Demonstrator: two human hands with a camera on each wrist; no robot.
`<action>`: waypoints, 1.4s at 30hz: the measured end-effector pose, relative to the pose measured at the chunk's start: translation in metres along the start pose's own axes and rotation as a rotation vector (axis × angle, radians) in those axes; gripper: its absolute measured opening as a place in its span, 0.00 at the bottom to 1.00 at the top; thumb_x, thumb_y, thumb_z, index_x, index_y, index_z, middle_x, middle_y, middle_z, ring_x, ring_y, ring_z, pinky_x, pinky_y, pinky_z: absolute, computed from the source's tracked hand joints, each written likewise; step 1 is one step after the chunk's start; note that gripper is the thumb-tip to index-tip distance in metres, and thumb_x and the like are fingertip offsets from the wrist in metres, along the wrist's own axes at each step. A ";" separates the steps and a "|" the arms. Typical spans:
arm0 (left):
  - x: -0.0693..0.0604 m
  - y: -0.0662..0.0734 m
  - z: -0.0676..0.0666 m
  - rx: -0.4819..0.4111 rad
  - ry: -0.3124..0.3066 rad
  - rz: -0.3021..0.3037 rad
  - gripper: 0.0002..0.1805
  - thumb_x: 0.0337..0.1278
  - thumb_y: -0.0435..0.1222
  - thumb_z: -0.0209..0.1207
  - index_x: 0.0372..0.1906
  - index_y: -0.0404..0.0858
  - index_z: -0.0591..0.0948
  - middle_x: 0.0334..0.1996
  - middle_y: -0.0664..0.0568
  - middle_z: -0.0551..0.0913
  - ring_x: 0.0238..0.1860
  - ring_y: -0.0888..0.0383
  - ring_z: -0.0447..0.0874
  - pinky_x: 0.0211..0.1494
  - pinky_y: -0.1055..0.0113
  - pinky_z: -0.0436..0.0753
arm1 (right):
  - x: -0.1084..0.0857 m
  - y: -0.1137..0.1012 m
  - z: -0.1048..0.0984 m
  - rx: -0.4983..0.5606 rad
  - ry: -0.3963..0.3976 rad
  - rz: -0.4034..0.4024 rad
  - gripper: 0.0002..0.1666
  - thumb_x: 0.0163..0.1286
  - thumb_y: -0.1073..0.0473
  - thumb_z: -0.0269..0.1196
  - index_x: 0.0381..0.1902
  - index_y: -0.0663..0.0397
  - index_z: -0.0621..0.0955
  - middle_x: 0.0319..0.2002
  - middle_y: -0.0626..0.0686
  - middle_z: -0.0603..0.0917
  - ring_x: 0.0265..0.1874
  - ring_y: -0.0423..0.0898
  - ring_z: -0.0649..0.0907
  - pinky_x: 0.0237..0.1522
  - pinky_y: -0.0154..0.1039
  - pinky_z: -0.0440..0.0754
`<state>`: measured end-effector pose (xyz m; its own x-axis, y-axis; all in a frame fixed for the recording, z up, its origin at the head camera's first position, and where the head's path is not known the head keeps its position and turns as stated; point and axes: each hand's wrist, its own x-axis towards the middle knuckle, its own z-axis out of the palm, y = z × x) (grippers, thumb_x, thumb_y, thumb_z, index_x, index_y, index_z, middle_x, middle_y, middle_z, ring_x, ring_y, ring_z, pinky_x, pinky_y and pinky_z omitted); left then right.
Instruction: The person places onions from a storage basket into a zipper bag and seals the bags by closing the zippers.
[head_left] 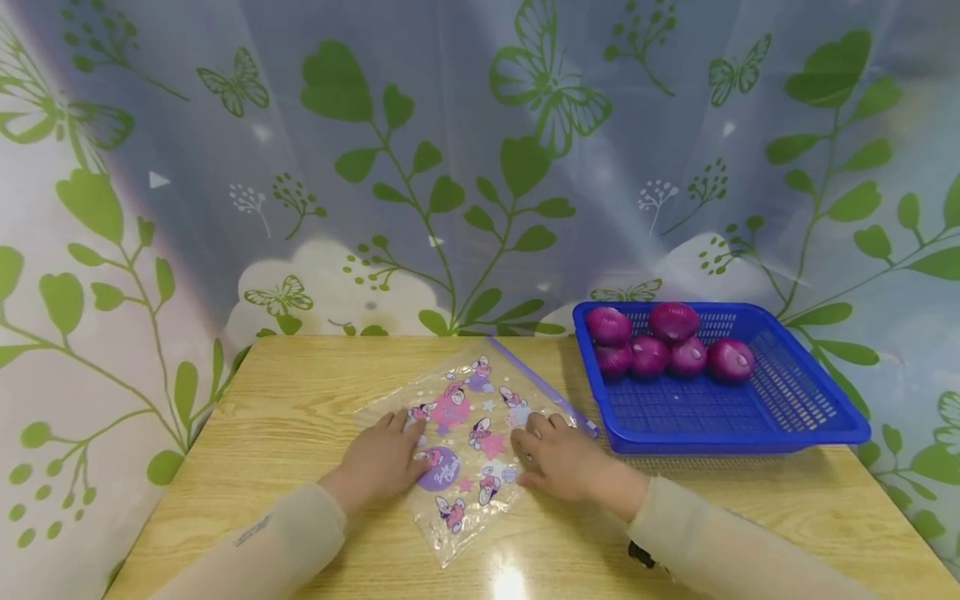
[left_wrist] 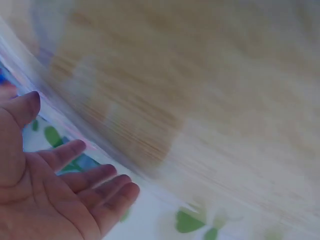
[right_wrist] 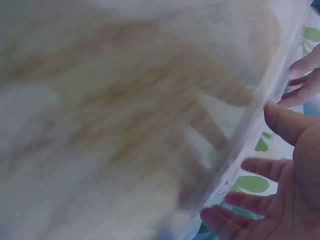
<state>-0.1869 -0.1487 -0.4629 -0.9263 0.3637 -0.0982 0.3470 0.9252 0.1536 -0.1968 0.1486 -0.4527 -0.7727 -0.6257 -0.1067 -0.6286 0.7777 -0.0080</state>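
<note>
A thin, see-through plastic bag (head_left: 483, 417) with pink and purple pictures is laid flat on the shiny wooden table (head_left: 285, 400). It is touched at its sides by the left hand (head_left: 384, 458) and right hand (head_left: 564, 458), fingers loosely spread, nothing gripped. Six round purple onions (head_left: 731, 360) are held in the holey blue basket (head_left: 738, 440), just beside the bag's purple strip (head_left: 540, 382).

- There were six round purple onions (head_left: 648, 357).
- There was one clear, printed plastic bag (head_left: 468, 446).
- One blue, rectangular plastic basket (head_left: 690, 410) showed.
- So did one wood-grain table (head_left: 296, 408).
</note>
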 end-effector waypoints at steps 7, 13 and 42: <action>-0.025 0.024 0.000 -0.005 0.023 -0.026 0.38 0.64 0.55 0.60 0.69 0.34 0.71 0.68 0.28 0.66 0.68 0.29 0.64 0.65 0.38 0.71 | 0.006 0.009 0.004 0.070 -0.014 0.061 0.42 0.73 0.36 0.58 0.75 0.53 0.65 0.70 0.66 0.65 0.67 0.65 0.67 0.66 0.62 0.68; -0.037 0.037 -0.001 0.025 -0.031 -0.024 0.42 0.63 0.60 0.58 0.71 0.35 0.69 0.70 0.29 0.65 0.69 0.29 0.63 0.66 0.39 0.70 | 0.008 0.014 0.003 0.152 -0.044 0.081 0.40 0.74 0.39 0.58 0.75 0.53 0.65 0.73 0.68 0.60 0.70 0.68 0.62 0.68 0.65 0.64; -0.009 0.020 0.000 0.054 -0.085 -0.083 0.43 0.66 0.63 0.52 0.75 0.39 0.65 0.74 0.33 0.60 0.72 0.32 0.58 0.71 0.40 0.64 | 0.002 -0.001 0.006 -0.006 -0.117 0.088 0.44 0.74 0.31 0.52 0.77 0.49 0.63 0.71 0.66 0.65 0.66 0.63 0.68 0.64 0.58 0.72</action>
<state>-0.1714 -0.1338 -0.4589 -0.9371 0.2913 -0.1921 0.2790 0.9562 0.0888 -0.1972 0.1475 -0.4592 -0.8094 -0.5438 -0.2216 -0.5600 0.8284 0.0124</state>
